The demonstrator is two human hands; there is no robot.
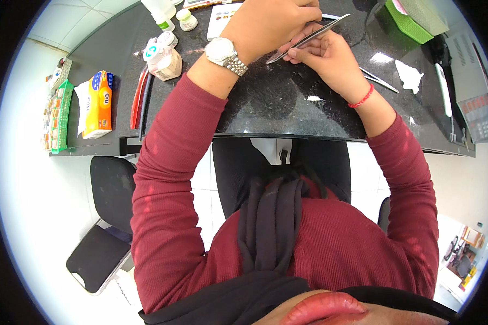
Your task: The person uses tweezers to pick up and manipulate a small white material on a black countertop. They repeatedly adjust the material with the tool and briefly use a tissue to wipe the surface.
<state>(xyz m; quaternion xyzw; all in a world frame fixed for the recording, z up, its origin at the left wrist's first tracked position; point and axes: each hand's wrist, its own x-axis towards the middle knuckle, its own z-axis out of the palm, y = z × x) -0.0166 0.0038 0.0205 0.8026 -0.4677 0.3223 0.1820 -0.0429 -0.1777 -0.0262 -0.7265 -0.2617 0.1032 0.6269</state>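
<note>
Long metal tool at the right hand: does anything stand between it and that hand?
Nothing visible does: the right hand holds the long metal tool directly. The left hand is close by, but not between them.

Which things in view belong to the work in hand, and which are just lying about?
In use:
- slim metal tool, in the right hand's fingers
- left hand, close by; its hold is unclear

Apparently lying about:
- orange tissue pack
- crumpled white tissue
- lidded jar
- green basket

The left hand (276, 23), cropped by the top edge, partly hides a white panel (218, 20)
</note>
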